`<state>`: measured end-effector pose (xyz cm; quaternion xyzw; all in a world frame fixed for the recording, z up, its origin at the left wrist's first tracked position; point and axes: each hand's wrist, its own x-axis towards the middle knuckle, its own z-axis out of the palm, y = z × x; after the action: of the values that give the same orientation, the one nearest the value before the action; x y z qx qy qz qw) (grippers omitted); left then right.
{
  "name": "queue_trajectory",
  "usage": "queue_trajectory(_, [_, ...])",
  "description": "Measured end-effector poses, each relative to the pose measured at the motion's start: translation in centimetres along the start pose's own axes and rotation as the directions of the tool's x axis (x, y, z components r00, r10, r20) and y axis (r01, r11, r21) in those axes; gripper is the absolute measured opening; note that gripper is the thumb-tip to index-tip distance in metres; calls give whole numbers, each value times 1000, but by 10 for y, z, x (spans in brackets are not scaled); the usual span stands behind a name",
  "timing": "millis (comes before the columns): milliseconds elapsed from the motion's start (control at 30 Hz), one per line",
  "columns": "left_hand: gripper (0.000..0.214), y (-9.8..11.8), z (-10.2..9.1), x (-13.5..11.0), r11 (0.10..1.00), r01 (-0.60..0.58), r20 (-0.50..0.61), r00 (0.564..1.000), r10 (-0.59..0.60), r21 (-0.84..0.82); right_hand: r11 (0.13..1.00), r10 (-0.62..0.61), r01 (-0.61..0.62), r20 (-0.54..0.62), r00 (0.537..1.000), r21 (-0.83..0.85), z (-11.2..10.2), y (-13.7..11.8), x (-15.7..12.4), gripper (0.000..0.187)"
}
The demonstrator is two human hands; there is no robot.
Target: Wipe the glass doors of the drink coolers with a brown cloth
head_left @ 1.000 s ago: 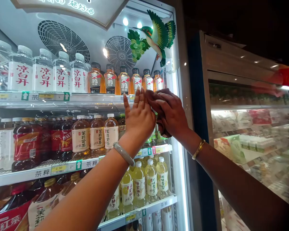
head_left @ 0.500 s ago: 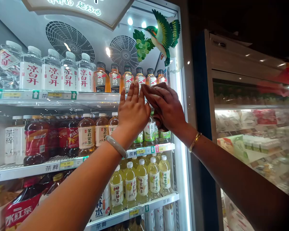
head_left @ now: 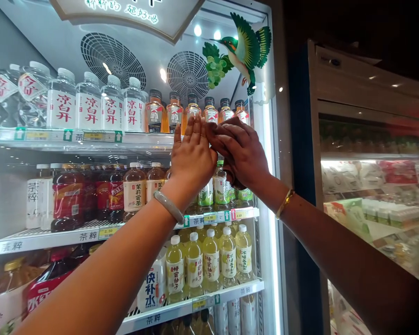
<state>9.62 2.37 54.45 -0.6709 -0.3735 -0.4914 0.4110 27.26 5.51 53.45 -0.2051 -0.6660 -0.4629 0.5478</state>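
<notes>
While the lit drinks cooler and the darker cabinet to its right now sit farther right in view than a second ago, both hands have moved left across the cooler's glass front, relative to the top shelf behind it and farther from the bird sticker. In my judgement, the work is travelling along the pane. The right hand is curled, its grip closed on a brown cloth, which looks pressed to the glass. The left hand lies flat just beside it, fingers straight, gripping nothing; whether its thumb touches the cloth I cannot tell.

Beyond the glass, clear water bottles stand on the far left, pale yellow bottles lower down, and small amber bottles just above the fingers. The hands partly hide green-labelled bottles; nothing visible blocks the pane to the left. Smallest are a grey bangle and a gold bracelet.
</notes>
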Motion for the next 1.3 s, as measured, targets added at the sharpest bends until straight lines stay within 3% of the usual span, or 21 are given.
queue_trajectory(100, [71, 3, 1, 0, 1000, 8, 6, 1000, -8, -1, 999, 37, -37, -22, 999, -1, -1, 5, -2, 38])
queue_trajectory(300, [72, 3, -1, 8, 1000, 30, 17, 999, -30, 3, 987, 161, -160, -119, 980, 17, 23, -6, 40, 34])
queue_trajectory(433, [70, -8, -7, 5, 999, -7, 15, 1000, 6, 37, 996, 89, -86, -97, 991, 35, 24, -20, 31, 35])
queue_trajectory(567, [71, -20, -13, -1, 998, -9, 9, 1000, 8, 55, 1000, 13, -13, -98, 995, 8, 15, -13, 16, 33])
queue_trajectory(700, [73, -29, -18, 2, 999, 1, 12, 1000, -2, 49, 995, 96, -101, -170, 981, -20, 23, -7, 39, 32])
queue_trajectory(800, [73, -35, -23, 5, 999, 14, 8, 1000, -15, 39, 994, 104, -108, -157, 982, -18, 36, -23, 60, 34])
queue_trajectory(967, [75, -44, -33, 3, 998, 27, 33, 999, -29, 54, 998, -16, 11, -83, 996, -60, 37, -49, 51, 38])
queue_trajectory(1100, [72, -50, -37, 4, 996, 19, 39, 999, -22, 87, 997, 28, -37, -138, 990, -61, 31, -42, 44, 38])
queue_trajectory(1200, [72, -55, -38, 7, 996, 15, 18, 1000, -17, 92, 988, 111, -124, -136, 984, -93, 38, -42, 62, 39])
queue_trajectory(1300, [70, -62, -40, 7, 998, 5, -23, 1000, -3, 64, 981, 109, -122, -88, 990, -153, 51, -55, 84, 40])
